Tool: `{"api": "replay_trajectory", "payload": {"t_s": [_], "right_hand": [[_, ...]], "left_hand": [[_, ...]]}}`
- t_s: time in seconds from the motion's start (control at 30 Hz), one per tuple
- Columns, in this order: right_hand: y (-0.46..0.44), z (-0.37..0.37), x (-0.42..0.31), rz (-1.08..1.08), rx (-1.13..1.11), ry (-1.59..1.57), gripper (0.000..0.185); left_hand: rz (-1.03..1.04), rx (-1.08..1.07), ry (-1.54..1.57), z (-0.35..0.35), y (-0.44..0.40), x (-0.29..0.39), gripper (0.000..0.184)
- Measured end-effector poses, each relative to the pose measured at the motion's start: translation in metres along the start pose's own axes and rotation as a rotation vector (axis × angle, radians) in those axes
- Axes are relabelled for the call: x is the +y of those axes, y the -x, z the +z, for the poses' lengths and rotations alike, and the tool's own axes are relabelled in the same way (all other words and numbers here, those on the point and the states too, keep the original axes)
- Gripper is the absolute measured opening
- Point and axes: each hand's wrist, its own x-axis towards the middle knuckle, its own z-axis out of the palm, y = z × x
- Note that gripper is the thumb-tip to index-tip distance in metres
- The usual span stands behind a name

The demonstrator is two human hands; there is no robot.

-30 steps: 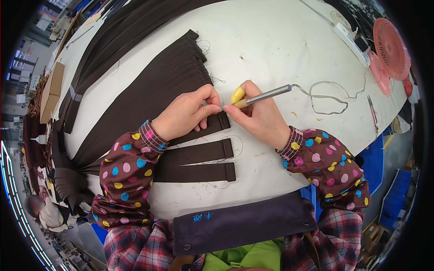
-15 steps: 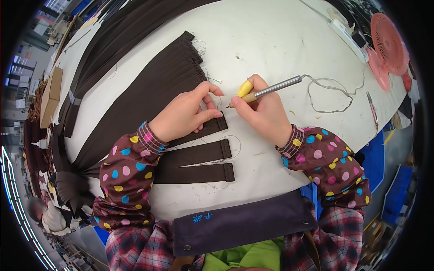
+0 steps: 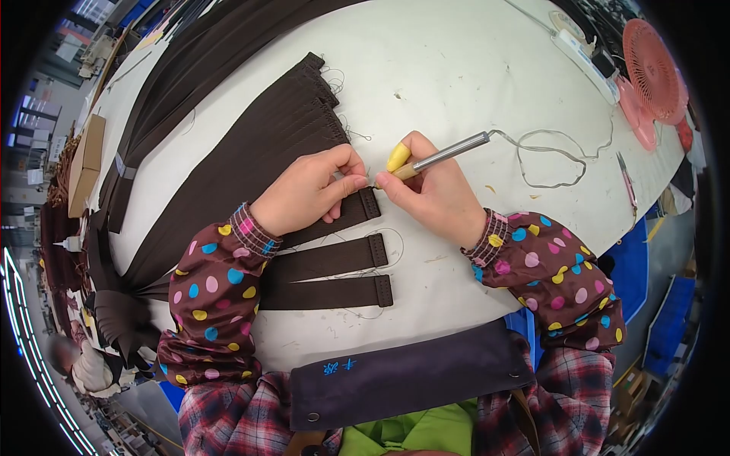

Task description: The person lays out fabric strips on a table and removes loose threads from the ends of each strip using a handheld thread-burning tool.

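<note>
My right hand (image 3: 437, 186) is closed around a corded tool (image 3: 453, 149) with a metal shaft and tan front part, its tip pointing left. A yellow cover sits on one of its fingers. My left hand (image 3: 313, 188) pinches close to that tip, over the end of a dark strip (image 3: 368, 204); what its fingertips hold is too small to make out. Two more dark strips (image 3: 334, 259) lie below, with loose threads at their stitched ends. A fanned stack of dark strips (image 3: 251, 144) spreads up and left of my left hand.
Another long dark bundle (image 3: 163, 99) runs along the left of the white table (image 3: 449, 68). At the right are a pink fan (image 3: 652, 72), a power strip (image 3: 585, 64) and small pointed tweezers (image 3: 627, 184). A cardboard box (image 3: 86, 165) stands left. A person (image 3: 91, 366) is at lower left.
Between the earlier frames my hands parted and my left fingers opened. Now they have come together again, the left fingers pinched and the tool tip moved left toward them.
</note>
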Motion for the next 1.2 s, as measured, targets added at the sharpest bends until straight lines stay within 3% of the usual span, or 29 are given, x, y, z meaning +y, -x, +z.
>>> {"api": "replay_trajectory", "payload": {"t_s": [0.8, 1.0, 1.13, 1.2], "right_hand": [[0.000, 0.000, 0.000, 0.003, 0.001, 0.056, 0.027], [0.000, -0.003, -0.004, 0.000, 0.062, -0.038, 0.025], [-0.004, -0.008, -0.004, 0.016, 0.095, -0.073, 0.024], [-0.003, -0.011, -0.006, 0.000, 0.111, -0.104, 0.023]], "left_hand": [[-0.038, -0.038, 0.031, -0.001, 0.001, 0.001, 0.019], [0.311, 0.213, -0.597, 0.016, 0.016, -0.004, 0.041], [0.237, 0.253, -0.591, 0.015, 0.019, 0.001, 0.041], [0.184, 0.147, -0.478, 0.011, 0.032, 0.017, 0.040]]}}
